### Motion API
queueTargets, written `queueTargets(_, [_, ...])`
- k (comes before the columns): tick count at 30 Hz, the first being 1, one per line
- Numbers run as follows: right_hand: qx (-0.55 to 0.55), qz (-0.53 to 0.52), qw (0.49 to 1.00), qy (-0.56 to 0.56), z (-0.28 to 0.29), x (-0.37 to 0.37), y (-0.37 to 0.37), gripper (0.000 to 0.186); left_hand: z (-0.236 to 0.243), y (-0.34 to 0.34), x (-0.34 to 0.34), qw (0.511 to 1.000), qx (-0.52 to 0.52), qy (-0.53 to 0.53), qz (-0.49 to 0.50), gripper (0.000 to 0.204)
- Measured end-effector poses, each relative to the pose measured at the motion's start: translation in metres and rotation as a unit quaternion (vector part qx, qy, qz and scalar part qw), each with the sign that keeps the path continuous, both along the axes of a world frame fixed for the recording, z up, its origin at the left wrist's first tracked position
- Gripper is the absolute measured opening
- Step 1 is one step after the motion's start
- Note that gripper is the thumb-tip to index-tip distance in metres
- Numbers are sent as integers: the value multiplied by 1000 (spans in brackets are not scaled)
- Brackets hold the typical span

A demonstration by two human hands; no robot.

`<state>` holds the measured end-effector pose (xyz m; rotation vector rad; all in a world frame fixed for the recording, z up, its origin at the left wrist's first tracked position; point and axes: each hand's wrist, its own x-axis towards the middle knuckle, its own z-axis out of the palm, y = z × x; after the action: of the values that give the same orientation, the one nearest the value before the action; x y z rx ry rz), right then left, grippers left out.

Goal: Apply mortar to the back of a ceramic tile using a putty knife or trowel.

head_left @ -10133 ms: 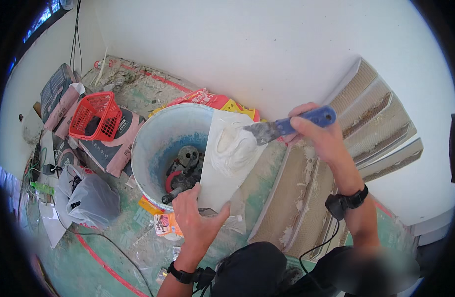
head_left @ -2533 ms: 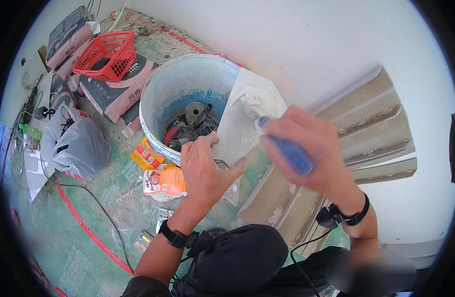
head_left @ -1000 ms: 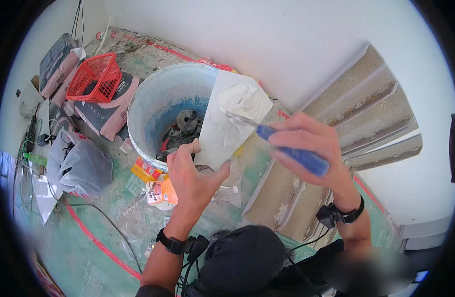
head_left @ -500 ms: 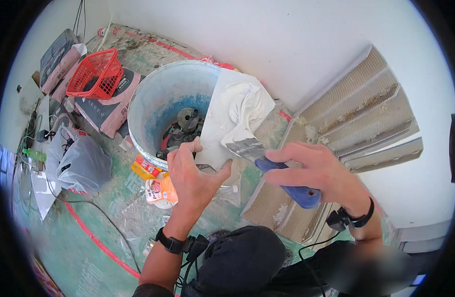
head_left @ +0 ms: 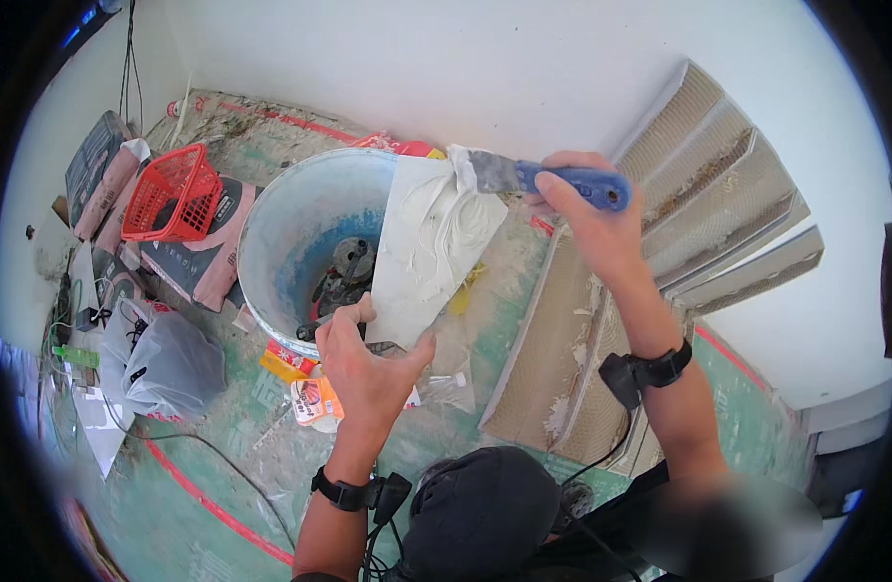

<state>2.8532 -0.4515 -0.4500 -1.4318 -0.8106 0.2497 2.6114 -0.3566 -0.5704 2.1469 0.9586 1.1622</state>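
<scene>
A white flat board [head_left: 392, 291] rests at a slant over the right side of a large round bucket [head_left: 255, 233]. My left hand [head_left: 356, 373] is closed on the board's near end, fingers and thumb at its two sides. White paste [head_left: 455, 218] lies smeared in swirls over the board's upper part. Above the board's far right edge, my right hand [head_left: 606, 228] grips a putty knife [head_left: 591, 186] by its blue handle. The blade points left, with a lump of paste on its tip. Inside the bucket are dark tools [head_left: 349, 272], partly hidden by the board and my left hand.
Ridged tan tiles [head_left: 538, 359] lean in a row against the wall on the right. At left, a red basket [head_left: 174, 194] sits on bags [head_left: 198, 247], near a filled white plastic bag [head_left: 169, 359]. Orange packets [head_left: 315, 400] and a cable [head_left: 218, 451] lie on the green floor.
My right hand has lifted the putty knife up and away from the board's near part to its far edge, turning the blade leftward. My left hand keeps its hold on the board.
</scene>
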Motion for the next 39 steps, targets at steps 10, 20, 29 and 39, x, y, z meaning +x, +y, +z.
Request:
queueTargets(10, [43, 5, 999, 10, -23, -55, -4, 8, -2, 1, 1, 1000, 17, 17, -6, 65])
queueTargets(20, [-3, 39, 997, -73, -19, -24, -20, 9, 0, -2, 6, 1000, 0, 18, -3, 67])
queueTargets(29, [5, 3, 993, -116, -19, 0, -5, 7, 2, -3, 4, 999, -14, 31, 0, 68])
queueTargets(39, [-19, 112, 993, 21, -6, 15, 23, 14, 6, -3, 7, 998, -7, 59, -11, 66])
